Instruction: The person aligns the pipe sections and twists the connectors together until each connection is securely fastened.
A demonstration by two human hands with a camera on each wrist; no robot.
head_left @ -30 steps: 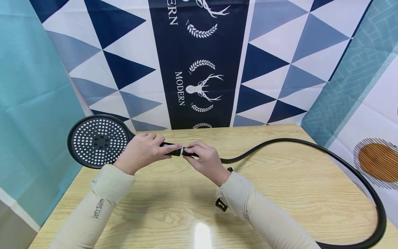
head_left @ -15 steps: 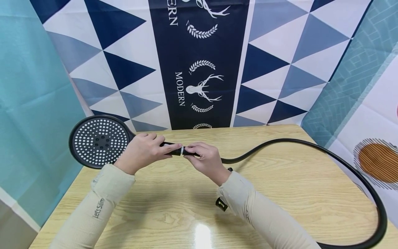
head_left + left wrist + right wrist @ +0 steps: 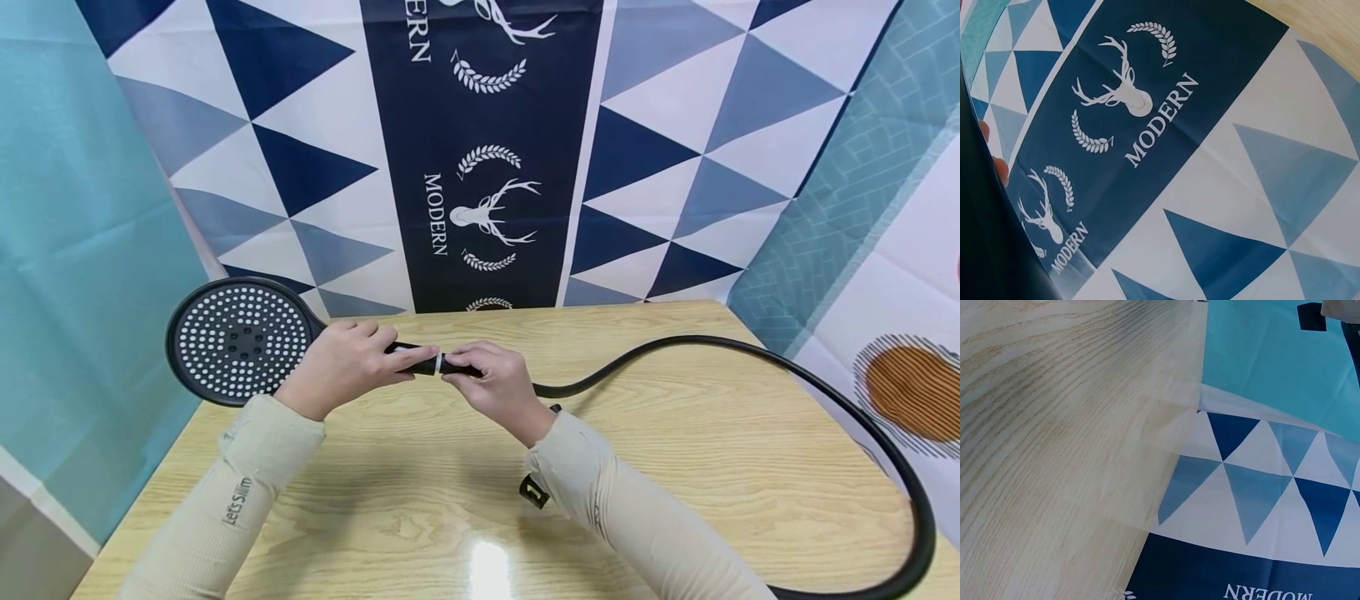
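Observation:
A black shower head (image 3: 238, 340) with a round dotted face is held above the left end of the wooden table (image 3: 675, 467). My left hand (image 3: 347, 364) grips its handle just behind the face. My right hand (image 3: 491, 382) pinches the black connector at the handle's end, where a thin white ring (image 3: 438, 363) shows between the two hands. A black hose (image 3: 757, 354) runs from the connector across the table and loops round its right edge. The wrist views show only the backdrop and table; a dark edge (image 3: 985, 237) fills the left wrist view's left side.
A patterned cloth backdrop (image 3: 480, 158) with blue triangles and a deer print hangs right behind the table. Teal cloth (image 3: 82, 250) stands at the left, a patterned sheet (image 3: 885, 250) at the right. A small black clip (image 3: 534, 492) hangs from my right sleeve.

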